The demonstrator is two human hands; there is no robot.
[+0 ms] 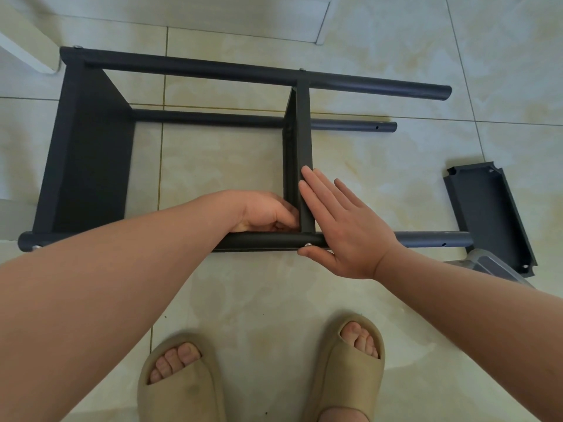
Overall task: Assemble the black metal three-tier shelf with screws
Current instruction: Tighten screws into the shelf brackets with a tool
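The black metal shelf frame (189, 68) lies on its side on the tiled floor, with one tier (91, 153) fitted at the left end and a middle tier (303, 141) standing between the tubes. My right hand (341, 226) lies flat with straight fingers against the middle tier's edge, its thumb under the near tube (268, 240) beside a silver screw (307, 245). My left hand (265, 211) is curled inside the corner where the middle tier meets the near tube; what its fingertips hold is hidden. A third loose tier (487, 214) lies on the floor at the right.
A clear plastic container (487, 263) sits partly under the loose tier at the right. My two feet in beige slippers (179, 379) stand just in front of the frame. A white furniture edge (27, 53) is at the far left.
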